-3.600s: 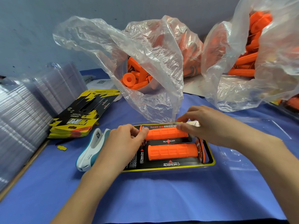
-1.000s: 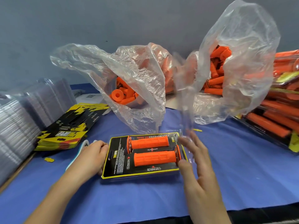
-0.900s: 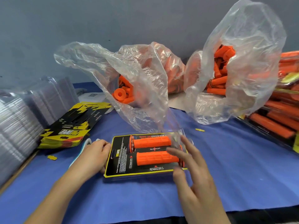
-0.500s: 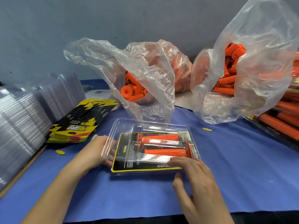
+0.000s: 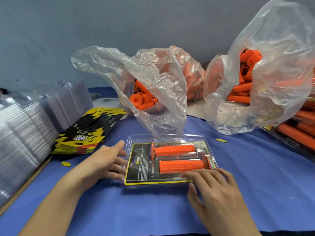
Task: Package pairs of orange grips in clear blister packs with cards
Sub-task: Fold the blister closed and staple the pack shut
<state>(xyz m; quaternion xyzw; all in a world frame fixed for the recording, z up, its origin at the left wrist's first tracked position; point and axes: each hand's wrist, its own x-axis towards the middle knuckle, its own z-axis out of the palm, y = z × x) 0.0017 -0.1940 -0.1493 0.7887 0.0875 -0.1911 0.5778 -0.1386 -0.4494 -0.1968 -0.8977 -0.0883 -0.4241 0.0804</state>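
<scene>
A clear blister pack lies on the blue cloth in front of me, its clear cover over a black-and-yellow card and two orange grips lying side by side. My left hand rests with straight fingers against the pack's left edge. My right hand presses flat fingers on the cover at the near right, just in front of the nearer grip.
A stack of black-and-yellow cards sits at the left, beside stacks of clear blister shells. Two clear plastic bags of orange grips stand behind the pack. Finished packs lie at the right edge.
My right hand brought a clear cover down over the card and grips. Both hands have since settled on the pack, left at its edge, right pressing on top.
</scene>
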